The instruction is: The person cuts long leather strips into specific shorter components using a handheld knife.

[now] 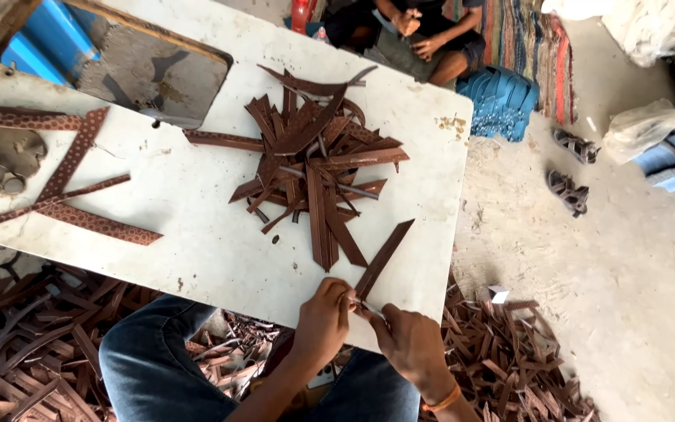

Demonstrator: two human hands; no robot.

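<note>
**Brown strip pinched at its near end, pointing up and away to the right**

Brown strip [384,259] is what both hands are on right now, a narrow dark-brown leather-looking piece lying flat on the white table [197,234]. Its long axis runs diagonally: the near end sits right at the fingertips, and the far end points away from the hands and off to the right, ending short of the table's right edge.

Left hand [323,316] is curled closed, thumb and fingers pinching the near end of the strip. Right hand [412,344] is also closed, just beside the left and almost touching it, gripping a thin metal tool [369,307] that looks like a small blade or scissors; can't tell which. The tool tip meets the strip right at that near end. So both hands are about equally close, left a hair nearer to the strip itself, right coming in from below and to the side. There's an orange band [441,403] on the right wrist.

Straight beyond the hands, well apart from the held strip, is a messy pile of brown strips [314,156] of the same kind, crossing each other every which way. Far out to the left of the hands lie a few longer patterned strips [72,187] near a sewing machine [1,164] set into the table.

Below the table edge, on both sides of the person's knees in blue jeans [150,359], the floor is heaped with brown offcuts [509,359]. Another person [423,35] sits at the far side, busy with their own hands.
</note>
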